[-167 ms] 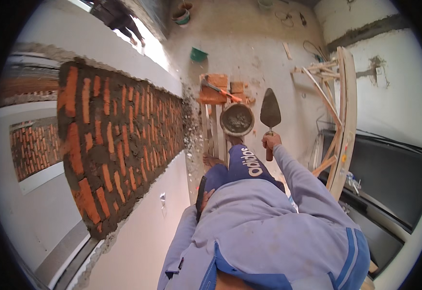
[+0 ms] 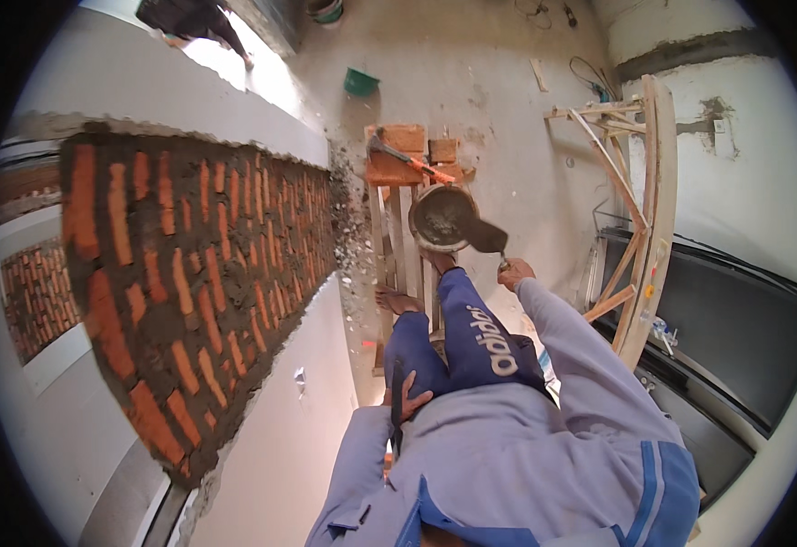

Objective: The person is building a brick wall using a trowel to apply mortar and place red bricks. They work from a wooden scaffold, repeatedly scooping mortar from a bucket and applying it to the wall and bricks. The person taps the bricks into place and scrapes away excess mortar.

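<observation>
Grey leaf-shaped metal trowel [image 2: 486, 236] is overhanging the round mortar-stained bucket [image 2: 431, 246]; right hand [image 2: 517, 272] is clasping it; left hand [image 2: 410, 399], I cannot tell; hasty tilting could be spilling grey mortar [image 2: 439, 217].

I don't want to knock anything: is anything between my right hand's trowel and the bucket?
Nothing visible: the trowel overlaps the bucket at its right rim in this view; the hammer lies beyond.

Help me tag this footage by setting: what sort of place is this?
Probably a building interior under construction or renovation: an exposed red-brick wall section, a round bucket of grey mortar, and a dark metal trowel in the right hand suggest it.
</observation>
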Demonstrator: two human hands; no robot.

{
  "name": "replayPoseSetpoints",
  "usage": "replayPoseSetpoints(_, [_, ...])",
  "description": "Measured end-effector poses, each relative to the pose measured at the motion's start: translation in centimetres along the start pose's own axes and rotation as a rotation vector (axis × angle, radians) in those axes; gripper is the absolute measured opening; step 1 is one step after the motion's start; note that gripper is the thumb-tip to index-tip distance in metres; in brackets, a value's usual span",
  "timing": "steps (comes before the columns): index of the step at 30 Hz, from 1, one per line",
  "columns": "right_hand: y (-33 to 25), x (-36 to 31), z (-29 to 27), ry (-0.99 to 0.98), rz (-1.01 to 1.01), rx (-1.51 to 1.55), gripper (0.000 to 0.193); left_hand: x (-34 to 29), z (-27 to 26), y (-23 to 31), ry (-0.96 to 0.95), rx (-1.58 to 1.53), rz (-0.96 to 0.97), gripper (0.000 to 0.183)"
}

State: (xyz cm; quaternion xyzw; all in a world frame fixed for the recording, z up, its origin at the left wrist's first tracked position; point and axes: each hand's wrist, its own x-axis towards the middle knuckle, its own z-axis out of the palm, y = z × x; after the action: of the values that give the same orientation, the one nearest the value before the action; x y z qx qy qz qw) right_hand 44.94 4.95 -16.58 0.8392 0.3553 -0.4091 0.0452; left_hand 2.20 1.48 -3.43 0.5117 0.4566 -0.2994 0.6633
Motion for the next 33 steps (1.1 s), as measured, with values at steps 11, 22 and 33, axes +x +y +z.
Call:
replayPoseSetpoints(11, [-5.0, 22.0, 6.0, -0.234, -0.313, -0.85, 0.033, 13.3, 4.3, -6.5, 0.491, 0.233, -0.142, 0.085])
replayPoseSetpoints(22, [-2.5, 31.9, 8.8, -0.2, -0.343, -0.706, 0.039, 12.8, 1.6, -2.5, 0.426, 0.133, -0.257, 0.067])
replayPoseSetpoints(33, [-1.5, 23.9, 11.0, -0.23, -0.529, -0.052, 0.031, 13.1, 2.3, -4.0, 0.525, 0.063, -0.212, 0.069])
